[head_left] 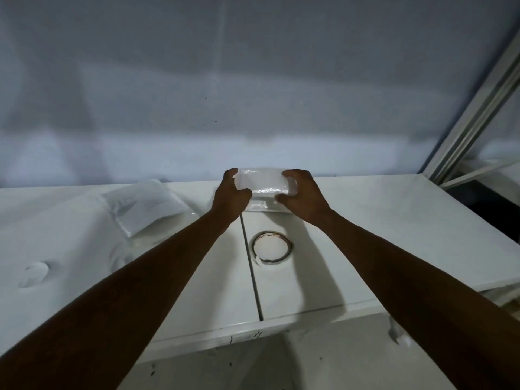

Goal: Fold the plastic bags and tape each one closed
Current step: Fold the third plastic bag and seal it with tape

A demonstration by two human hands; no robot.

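Bags [143, 205] lay in one pile at the left of the bench [394, 235], their number not discernible. Left hand [229, 197] and right hand [301, 197] each gripped one end of a single folded bag [263, 182] at the far bench edge, long axis running left to right. One tape roll [271, 249] lay flat between the forearms, nearer the person than the folded bag and about equally close to both hands.

Single head-worn wide-angle cam: faces fwd & down over table [365, 220] toward wall [253, 80]; tabletop close below.
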